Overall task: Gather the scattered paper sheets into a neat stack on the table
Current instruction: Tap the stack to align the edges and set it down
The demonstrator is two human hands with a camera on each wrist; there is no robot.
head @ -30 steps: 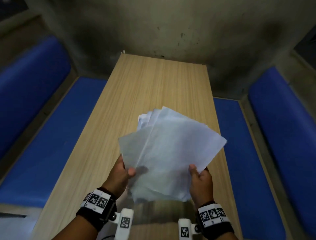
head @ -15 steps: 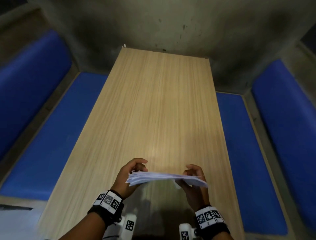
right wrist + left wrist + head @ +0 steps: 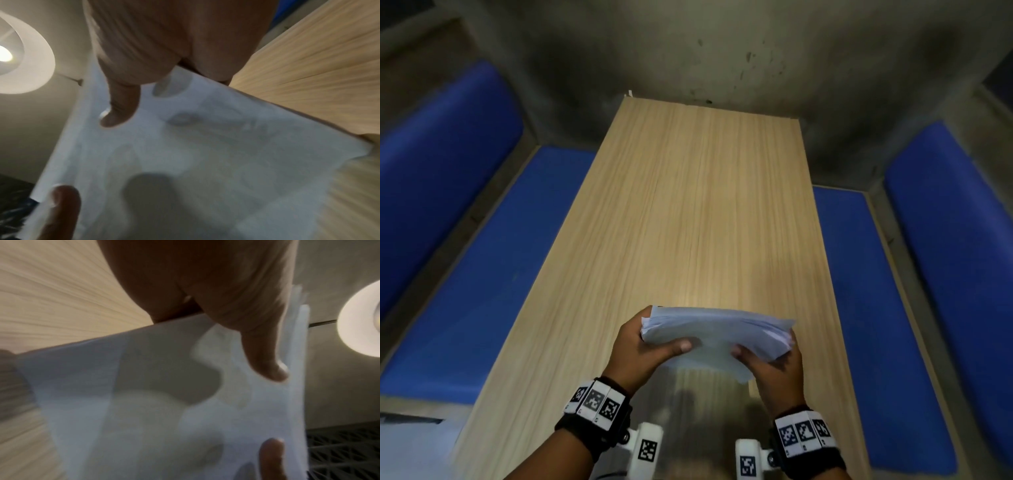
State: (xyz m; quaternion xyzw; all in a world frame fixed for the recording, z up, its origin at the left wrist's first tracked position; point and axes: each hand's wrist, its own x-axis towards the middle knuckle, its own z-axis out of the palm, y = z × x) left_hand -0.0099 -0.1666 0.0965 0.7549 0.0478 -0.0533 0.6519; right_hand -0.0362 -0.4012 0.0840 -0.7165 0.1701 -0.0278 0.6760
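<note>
A bundle of white paper sheets [image 3: 717, 334] is held between both hands above the near part of the wooden table [image 3: 698, 212]. My left hand [image 3: 643, 346] grips its left edge, thumb on the near face and fingers behind. My right hand [image 3: 774, 363] grips the right edge the same way. The sheets stand tilted, with their edges unevenly aligned. In the left wrist view the paper sheets [image 3: 164, 402] fill the lower frame under my thumb. The right wrist view shows the paper sheets [image 3: 195, 154] likewise, with the other hand's thumb at the bottom left.
Blue padded benches [image 3: 493, 260] [image 3: 873, 308] run along both sides of the table, with blue backrests beyond. A stained grey wall [image 3: 688, 51] closes the far end. A lit ceiling lamp [image 3: 362, 321] shows in the wrist views.
The fanned sheets, held up facing me a second ago, were tipped flat and edge-on, then raised again into a tighter bundle. Both hands shifted from the lower corners to the side edges.
</note>
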